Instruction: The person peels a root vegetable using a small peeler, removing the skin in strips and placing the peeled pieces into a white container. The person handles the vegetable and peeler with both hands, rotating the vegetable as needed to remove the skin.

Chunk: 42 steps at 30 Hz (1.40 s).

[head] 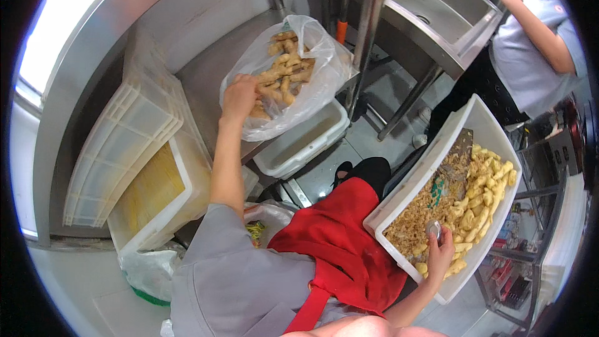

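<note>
My left hand (pixel 239 98) reaches over the rim of a clear plastic bag (pixel 323 79) on a steel shelf. Its fingertips are against unpeeled ginger roots (pixel 285 68) inside; whether they grip a piece is unclear. In my right hand (pixel 441 253) is a small metal spoon (pixel 434 228), its rounded bowl pointing up. That hand is over a white plastic tub (pixel 416 168), tilted in view beside my red apron (pixel 337 243). Pale peeled ginger (pixel 482 201) fills the tub's right side, while brown peel scraps (pixel 412 220) cover the left.
Beneath the shelf sits a white bin (pixel 304 150). Stacked translucent crates (pixel 126 150) stand at left, near a bag with scraps (pixel 271 217). Steel posts (pixel 369 32) and a sink (pixel 430 4) are ahead. A co-worker (pixel 529 51) stands at upper right.
</note>
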Available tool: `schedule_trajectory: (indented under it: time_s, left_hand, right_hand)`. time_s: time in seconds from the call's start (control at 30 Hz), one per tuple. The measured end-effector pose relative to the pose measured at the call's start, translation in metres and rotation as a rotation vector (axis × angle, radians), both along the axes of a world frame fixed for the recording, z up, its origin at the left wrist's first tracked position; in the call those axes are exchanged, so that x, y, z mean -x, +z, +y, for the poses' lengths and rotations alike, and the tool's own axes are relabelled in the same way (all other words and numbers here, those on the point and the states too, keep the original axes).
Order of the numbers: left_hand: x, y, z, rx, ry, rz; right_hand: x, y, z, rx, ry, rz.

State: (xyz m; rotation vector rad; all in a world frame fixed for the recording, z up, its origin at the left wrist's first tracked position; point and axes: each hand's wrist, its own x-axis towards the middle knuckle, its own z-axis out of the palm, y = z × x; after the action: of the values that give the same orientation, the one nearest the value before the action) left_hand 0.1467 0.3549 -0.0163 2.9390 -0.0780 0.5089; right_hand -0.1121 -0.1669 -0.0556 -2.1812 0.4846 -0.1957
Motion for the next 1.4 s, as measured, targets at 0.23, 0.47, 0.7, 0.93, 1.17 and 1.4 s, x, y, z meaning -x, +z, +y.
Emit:
schedule_trajectory:
  time_s: [0.23, 0.47, 0.7, 0.93, 1.17, 1.4]
  left_hand:
    - [0.009, 0.032, -0.076, 0.973, -0.239, 0.0]
    - [0.078, 0.036, -0.268, 1.832, -0.613, 0.824]
    - [0.121, 0.016, -0.371, 1.791, -0.784, 1.375]
    - [0.143, 0.008, -0.399, 1.508, -0.922, 1.19]
    - [0.154, 0.013, -0.395, 1.664, -0.916, 1.212]
    - [0.155, 0.006, -0.384, 1.591, -0.91, 1.33]
  right_hand:
    - [-0.006, 0.015, 0.016, -0.104, 0.0, -0.059]
    - [-0.037, 0.071, 0.063, 0.081, 0.227, -0.438]
    - [-0.021, 0.084, 0.05, 0.166, 0.153, -0.489]
    - [0.0, 0.081, 0.025, 0.194, 0.069, -0.443]
    - [0.005, 0.075, 0.033, 0.131, 0.014, -0.528]
    - [0.002, 0.059, 0.009, 0.19, -0.291, -0.502]
